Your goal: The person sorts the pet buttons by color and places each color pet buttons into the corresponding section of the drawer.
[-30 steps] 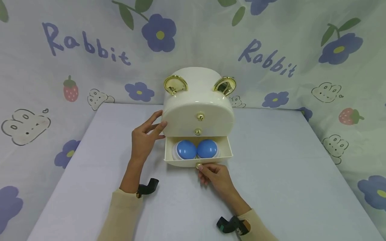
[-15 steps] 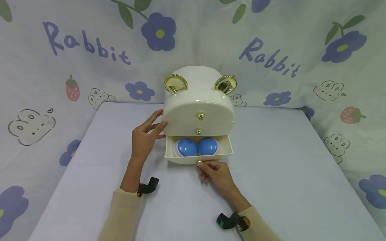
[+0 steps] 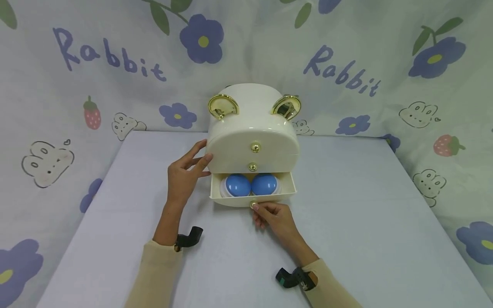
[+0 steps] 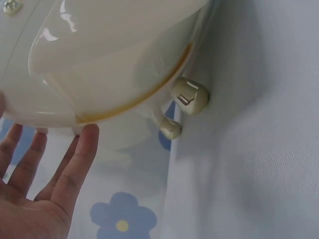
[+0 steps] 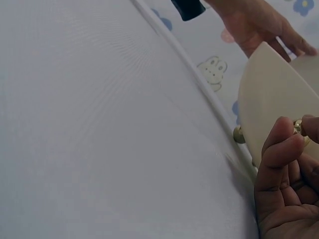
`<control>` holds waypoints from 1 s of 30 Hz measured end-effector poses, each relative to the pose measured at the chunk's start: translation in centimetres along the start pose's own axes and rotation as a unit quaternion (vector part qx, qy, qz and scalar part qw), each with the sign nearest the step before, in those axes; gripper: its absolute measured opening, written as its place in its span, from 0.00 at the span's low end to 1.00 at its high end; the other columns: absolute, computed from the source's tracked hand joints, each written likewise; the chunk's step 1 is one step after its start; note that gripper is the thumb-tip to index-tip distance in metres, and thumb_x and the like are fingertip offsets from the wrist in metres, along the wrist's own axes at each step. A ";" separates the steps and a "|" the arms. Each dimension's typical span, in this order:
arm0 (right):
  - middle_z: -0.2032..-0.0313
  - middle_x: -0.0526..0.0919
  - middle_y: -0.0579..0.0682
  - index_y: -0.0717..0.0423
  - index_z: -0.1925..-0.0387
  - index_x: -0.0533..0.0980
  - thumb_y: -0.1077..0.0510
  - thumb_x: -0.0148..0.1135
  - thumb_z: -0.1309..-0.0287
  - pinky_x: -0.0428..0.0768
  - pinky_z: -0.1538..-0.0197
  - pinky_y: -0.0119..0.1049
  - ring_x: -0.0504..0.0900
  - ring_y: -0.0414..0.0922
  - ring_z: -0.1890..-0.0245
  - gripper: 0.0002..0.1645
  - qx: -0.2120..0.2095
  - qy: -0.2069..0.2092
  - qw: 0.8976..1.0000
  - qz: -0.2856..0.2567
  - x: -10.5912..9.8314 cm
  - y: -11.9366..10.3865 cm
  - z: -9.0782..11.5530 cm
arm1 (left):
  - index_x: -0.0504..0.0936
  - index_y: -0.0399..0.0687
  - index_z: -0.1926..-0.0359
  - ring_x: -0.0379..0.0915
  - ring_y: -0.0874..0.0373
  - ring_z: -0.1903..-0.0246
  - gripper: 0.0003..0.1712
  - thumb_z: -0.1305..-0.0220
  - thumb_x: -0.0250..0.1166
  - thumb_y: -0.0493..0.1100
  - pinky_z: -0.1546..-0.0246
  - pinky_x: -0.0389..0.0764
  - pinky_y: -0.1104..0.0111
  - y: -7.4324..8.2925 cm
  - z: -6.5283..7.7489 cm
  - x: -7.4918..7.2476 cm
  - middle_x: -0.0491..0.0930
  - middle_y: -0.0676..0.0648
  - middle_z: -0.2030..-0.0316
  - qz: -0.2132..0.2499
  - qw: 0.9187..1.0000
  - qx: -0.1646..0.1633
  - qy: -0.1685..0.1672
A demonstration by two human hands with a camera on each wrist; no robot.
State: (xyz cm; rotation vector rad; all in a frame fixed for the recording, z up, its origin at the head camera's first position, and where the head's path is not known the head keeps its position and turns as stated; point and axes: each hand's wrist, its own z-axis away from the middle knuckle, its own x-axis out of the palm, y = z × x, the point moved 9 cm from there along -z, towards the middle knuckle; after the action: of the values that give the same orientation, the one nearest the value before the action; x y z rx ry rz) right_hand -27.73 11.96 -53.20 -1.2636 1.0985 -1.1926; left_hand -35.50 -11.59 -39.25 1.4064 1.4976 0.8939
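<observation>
A cream box with gold ears [image 3: 250, 109] stands at the back middle of the table in the head view. Its bottom drawer [image 3: 231, 202] is pulled out partway. Inside lie two round blue-topped things [image 3: 238, 185] with white lower parts, side by side. My right hand [image 3: 279, 220] pinches the drawer's gold knob [image 3: 253, 205] between thumb and fingers. Against the box's left side rests my left hand [image 3: 182, 179], its fingers spread and touching the wall. In the left wrist view, the fingertips [image 4: 89, 134] meet the cream side; small gold feet [image 4: 191, 95] show beneath the box.
A white cloth covers the table [image 3: 358, 214]. Behind the box hangs a printed curtain [image 3: 250, 42] with flowers, rabbits and strawberries. Two more gold knobs [image 3: 256, 147] sit on the box front above the drawer. A black wrist camera [image 3: 190, 238] is strapped to each wrist.
The drawer has slid a little inward, away from me, and my right hand has moved with its knob. My left hand has kept its place on the box's side.
</observation>
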 end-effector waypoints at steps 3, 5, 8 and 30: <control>0.72 0.82 0.59 0.71 0.62 0.83 0.52 0.66 0.34 0.81 0.76 0.28 0.79 0.43 0.76 0.21 -0.002 -0.002 1.000 0.000 0.0 0.0 -0.1 | 0.76 0.48 0.33 0.81 0.55 0.48 0.28 0.32 0.68 0.42 0.63 0.88 0.58 -0.1 0.0 0.0 0.74 0.49 0.35 -0.002 1.000 0.001 0.000; 0.71 0.82 0.60 0.72 0.61 0.83 0.53 0.66 0.33 0.81 0.75 0.28 0.79 0.43 0.76 0.20 -0.002 -0.002 1.000 0.000 0.0 -0.1 -0.2 | 0.76 0.48 0.33 0.81 0.55 0.48 0.28 0.32 0.68 0.42 0.63 0.88 0.57 -0.2 0.0 0.0 0.74 0.49 0.35 0.001 1.000 0.002 -0.001; 0.71 0.82 0.61 0.72 0.61 0.83 0.54 0.65 0.33 0.81 0.75 0.28 0.79 0.43 0.75 0.20 -0.003 -0.001 1.000 0.002 0.0 -0.1 -0.3 | 0.76 0.48 0.33 0.81 0.56 0.49 0.27 0.32 0.68 0.42 0.63 0.88 0.57 -0.2 0.0 -0.1 0.74 0.49 0.35 0.007 1.000 0.003 -0.001; 0.72 0.83 0.56 0.72 0.61 0.83 0.52 0.66 0.34 0.81 0.75 0.27 0.79 0.42 0.76 0.22 -0.016 0.000 1.000 0.002 -0.1 -0.2 -1.1 | 0.77 0.49 0.33 0.81 0.57 0.49 0.27 0.33 0.69 0.42 0.62 0.88 0.57 -0.2 0.0 0.0 0.75 0.49 0.35 0.007 1.000 -0.001 -0.002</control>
State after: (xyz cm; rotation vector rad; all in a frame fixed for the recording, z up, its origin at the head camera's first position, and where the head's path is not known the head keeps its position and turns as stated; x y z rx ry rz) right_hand -28.80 11.99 -53.08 -1.2859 1.1238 -1.1752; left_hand -35.54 -11.59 -39.41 1.4185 1.4856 0.9010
